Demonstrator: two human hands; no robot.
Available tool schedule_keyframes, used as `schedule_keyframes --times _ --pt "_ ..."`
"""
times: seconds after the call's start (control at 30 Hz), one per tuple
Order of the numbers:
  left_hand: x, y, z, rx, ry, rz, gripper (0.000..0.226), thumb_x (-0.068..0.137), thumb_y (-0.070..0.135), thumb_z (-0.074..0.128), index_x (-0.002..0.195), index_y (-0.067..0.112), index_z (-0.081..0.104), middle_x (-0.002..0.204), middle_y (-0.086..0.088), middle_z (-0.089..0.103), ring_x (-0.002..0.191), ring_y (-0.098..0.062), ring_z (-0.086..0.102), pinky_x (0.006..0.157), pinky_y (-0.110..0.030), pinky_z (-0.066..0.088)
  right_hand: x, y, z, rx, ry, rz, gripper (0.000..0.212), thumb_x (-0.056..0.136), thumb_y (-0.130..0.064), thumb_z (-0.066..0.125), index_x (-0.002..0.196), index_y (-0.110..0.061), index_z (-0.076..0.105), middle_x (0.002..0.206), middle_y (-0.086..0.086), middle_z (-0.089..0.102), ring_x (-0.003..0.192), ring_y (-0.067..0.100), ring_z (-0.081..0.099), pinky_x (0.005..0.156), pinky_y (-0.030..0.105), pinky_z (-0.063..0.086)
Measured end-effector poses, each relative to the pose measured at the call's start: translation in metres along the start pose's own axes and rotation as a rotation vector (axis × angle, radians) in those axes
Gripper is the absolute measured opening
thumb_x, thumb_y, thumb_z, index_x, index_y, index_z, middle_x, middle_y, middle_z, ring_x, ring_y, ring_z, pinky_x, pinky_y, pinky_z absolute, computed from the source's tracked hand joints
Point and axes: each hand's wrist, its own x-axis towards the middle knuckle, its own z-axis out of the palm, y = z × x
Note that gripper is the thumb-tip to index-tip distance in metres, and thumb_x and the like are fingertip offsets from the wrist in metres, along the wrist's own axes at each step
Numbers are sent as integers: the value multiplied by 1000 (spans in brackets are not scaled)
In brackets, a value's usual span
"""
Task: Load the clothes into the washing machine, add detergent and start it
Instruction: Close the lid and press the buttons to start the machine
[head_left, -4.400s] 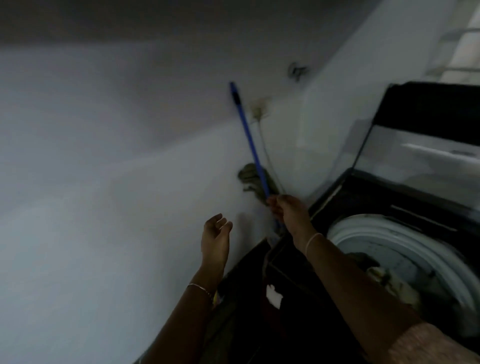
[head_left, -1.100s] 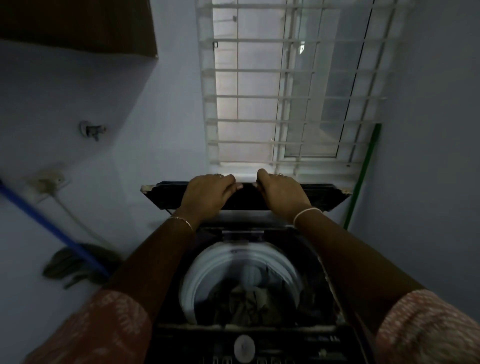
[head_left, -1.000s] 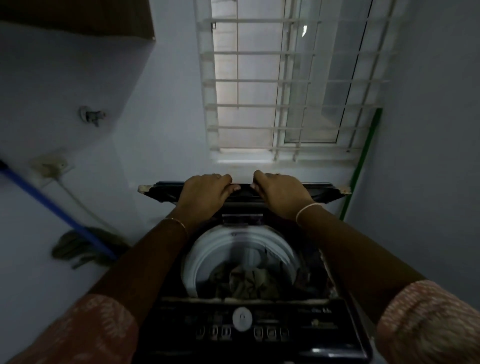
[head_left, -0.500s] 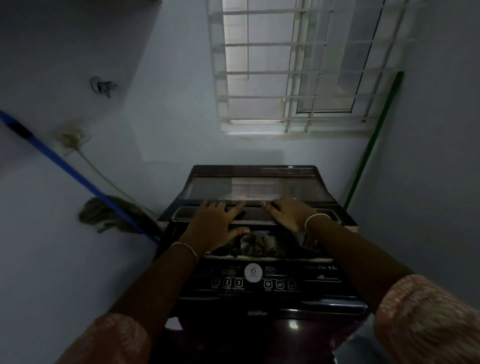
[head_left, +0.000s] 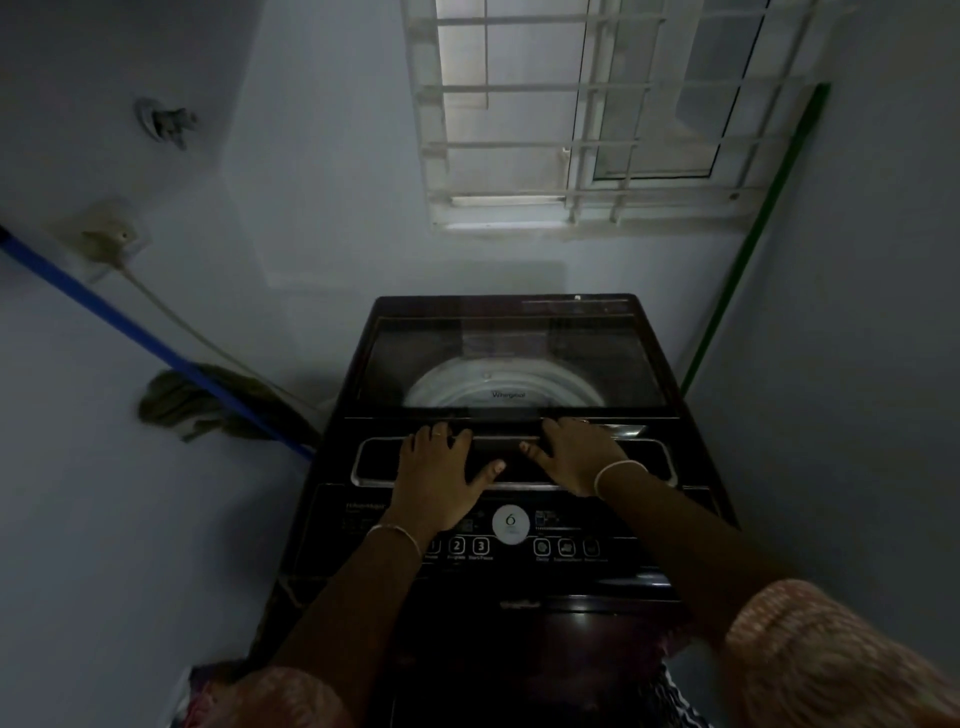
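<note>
The left hand (head_left: 441, 470) and right hand (head_left: 576, 457) lie flat, fingers spread and gripping nothing, on the front edge of the lowered lid (head_left: 511, 358) of the washing machine (head_left: 519, 639), with its control panel (head_left: 511, 540) at six o'clock of them and a mop (head_left: 208, 402) at nine.

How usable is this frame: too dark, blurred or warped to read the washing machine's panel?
Head view: dim, lit mostly by the barred window; wide-angle bends walls; the glass lid shows faint glare; control panel numerals 2 and 3 legible, small labels soft; left hand and right hand sharp on the lid.
</note>
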Motion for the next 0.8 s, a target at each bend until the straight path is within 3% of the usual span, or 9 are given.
schedule_keyframes --times 0.13,0.3,0.57,0.8 --pt "2 5 4 -14 64 -51 62 91 65 28 133 24 46 132 -10 47 122 -29 42 105 -44 34 -4 -1 12 -31 120 12 54 96 -54 28 123 -12 49 124 13 57 115 31 53 96 42 41" --pt "0 6 17 -30 147 -88 62 88 62 22 124 22 53 125 -11 53 120 -30 46 104 -48 34 -5 0 29 -10 274 42 41 96 -45 33 110 -14 55 115 9 60 110 29 53 93 40 40" --pt "4 8 25 -34 194 -124 54 89 59 27 120 23 53 121 -8 54 118 -28 46 106 -49 32 -2 0 33 4 340 60 38 93 -44 35 97 -14 57 100 8 64 97 29 58 86 42 41" --pt "5 7 27 -37 207 -125 57 88 59 27 120 21 55 124 -10 54 120 -30 46 107 -51 29 0 -1 34 -32 327 64 43 93 -47 30 102 -14 57 105 9 65 100 30 58 88 41 39"
